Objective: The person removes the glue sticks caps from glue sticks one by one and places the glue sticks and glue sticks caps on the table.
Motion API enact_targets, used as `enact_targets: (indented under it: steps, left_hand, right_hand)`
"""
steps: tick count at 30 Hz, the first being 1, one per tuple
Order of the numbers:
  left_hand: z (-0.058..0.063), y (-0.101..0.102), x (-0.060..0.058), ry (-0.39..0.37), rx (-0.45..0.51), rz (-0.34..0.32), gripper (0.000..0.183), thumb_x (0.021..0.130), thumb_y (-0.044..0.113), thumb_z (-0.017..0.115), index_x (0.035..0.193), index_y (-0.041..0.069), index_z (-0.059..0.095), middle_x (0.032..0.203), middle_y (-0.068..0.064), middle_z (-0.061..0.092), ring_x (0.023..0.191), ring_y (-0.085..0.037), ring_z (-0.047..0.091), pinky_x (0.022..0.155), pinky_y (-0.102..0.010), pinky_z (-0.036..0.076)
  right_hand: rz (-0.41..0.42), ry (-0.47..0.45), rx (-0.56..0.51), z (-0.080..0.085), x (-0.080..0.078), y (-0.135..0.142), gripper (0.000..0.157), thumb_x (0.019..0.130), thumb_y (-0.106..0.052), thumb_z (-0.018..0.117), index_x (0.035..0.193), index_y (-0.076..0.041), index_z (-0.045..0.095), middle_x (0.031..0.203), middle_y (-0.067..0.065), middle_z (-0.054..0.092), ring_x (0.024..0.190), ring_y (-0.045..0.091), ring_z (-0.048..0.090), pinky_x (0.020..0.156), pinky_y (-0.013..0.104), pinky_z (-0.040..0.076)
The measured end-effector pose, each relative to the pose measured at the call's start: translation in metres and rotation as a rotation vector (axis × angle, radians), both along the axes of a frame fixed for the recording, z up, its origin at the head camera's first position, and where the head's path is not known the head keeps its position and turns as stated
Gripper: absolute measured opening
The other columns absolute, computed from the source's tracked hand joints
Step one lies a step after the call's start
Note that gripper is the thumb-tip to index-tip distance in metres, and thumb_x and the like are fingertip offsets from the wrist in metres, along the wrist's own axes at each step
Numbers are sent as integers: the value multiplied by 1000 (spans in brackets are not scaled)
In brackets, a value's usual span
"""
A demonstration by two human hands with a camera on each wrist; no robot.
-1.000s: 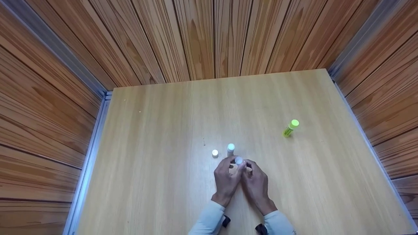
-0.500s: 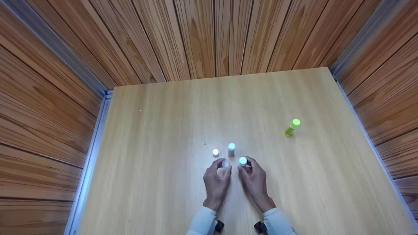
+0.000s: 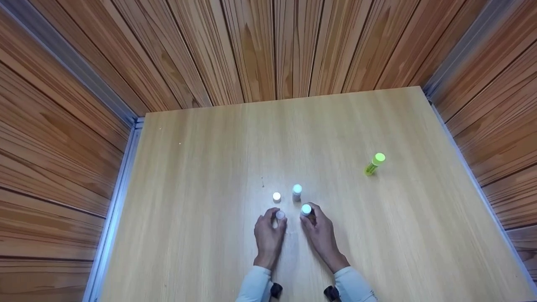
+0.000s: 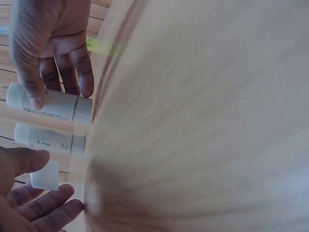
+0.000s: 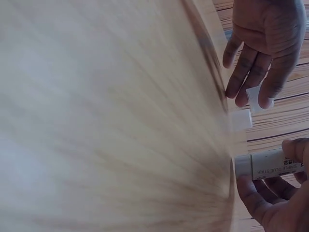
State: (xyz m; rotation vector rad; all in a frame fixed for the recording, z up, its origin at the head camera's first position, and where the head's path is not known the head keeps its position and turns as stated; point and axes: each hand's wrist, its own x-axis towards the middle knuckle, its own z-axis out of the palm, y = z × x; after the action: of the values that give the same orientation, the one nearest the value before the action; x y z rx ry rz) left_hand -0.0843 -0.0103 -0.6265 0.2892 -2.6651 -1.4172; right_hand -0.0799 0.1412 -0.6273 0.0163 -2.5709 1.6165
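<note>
My left hand (image 3: 267, 241) pinches a small white ribbed cap (image 4: 46, 176) between thumb and fingers, just above the table. To its right, my right hand (image 3: 323, 237) holds a white glue stick (image 5: 270, 164) upright, its thumb on one side and fingers on the other. Print reading "simple glue stick" shows on its side in the right wrist view. Just beyond my hands, another white glue stick (image 3: 297, 192) stands upright on the table. Left of that one sits a second white cap (image 3: 277, 197), close beyond my left fingertips.
A green glue stick (image 3: 374, 164) stands farther off on the right side of the wooden table (image 3: 209, 159). Wood-plank walls (image 3: 256, 50) with grey metal corner strips enclose the table at the back and sides.
My hands were together around the glue stick and cap one second ago, then parted. My left hand has moved left with the cap; the right has shifted slightly left lately with the glue stick.
</note>
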Motion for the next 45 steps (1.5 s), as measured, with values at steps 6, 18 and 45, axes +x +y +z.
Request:
enact_targets:
  steps: [6, 18, 45]
  left_hand:
    - [-7, -3, -1, 43, -19, -15, 26, 83, 12, 74, 108, 7, 71, 111, -7, 70, 108, -24, 63, 97, -44, 43]
    - [-15, -8, -1, 68, -139, -14, 26, 76, 12, 78, 101, 8, 73, 97, -3, 71, 99, -22, 60, 93, -43, 40]
    - [-15, -8, -9, 49, -185, 29, 26, 73, 11, 80, 98, 5, 74, 90, -1, 66, 91, -21, 56, 85, -39, 42]
  right_hand:
    - [0, -40, 12, -1, 2, -2, 38, 94, -10, 62, 129, 1, 50, 122, 19, 62, 112, 30, 61, 91, 41, 50]
    - [-16, -37, -18, -7, 3, -5, 37, 92, -13, 66, 125, -1, 54, 117, 14, 64, 103, 24, 64, 85, 35, 52]
    - [-60, -37, 104, -11, -2, -6, 39, 87, -14, 72, 121, 1, 59, 102, 9, 68, 92, 19, 63, 80, 35, 51]
